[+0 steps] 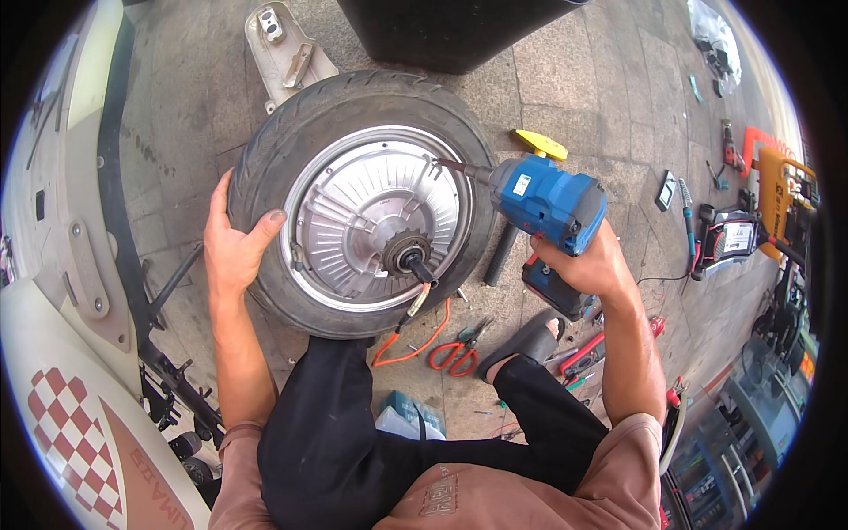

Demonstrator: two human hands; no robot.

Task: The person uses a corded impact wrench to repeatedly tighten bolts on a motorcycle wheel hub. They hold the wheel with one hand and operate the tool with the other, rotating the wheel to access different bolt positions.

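A scooter wheel with a black tyre (287, 132) and a silver hub motor cover (340, 208) stands tilted in front of my legs. My left hand (237, 243) is closed on the tyre's left side, thumb on the sidewall and fingers partly hidden behind. In my right hand (592, 265) is a blue cordless impact driver (548, 199), gripped by its handle. Its long bit (455, 165) points left, with the tip at the upper right edge of the hub cover. A toothed ring (406, 252) surrounds the axle, and an orange cable (393, 340) hangs below.
A yellow-headed hammer (541, 143) lies behind the driver. Orange-handled scissors (455, 353) lie between my feet. A grey metal bracket (287, 53) and a black box (450, 35) are beyond the wheel. The white scooter body (53, 353) stands left; an orange machine (777, 199) is right.
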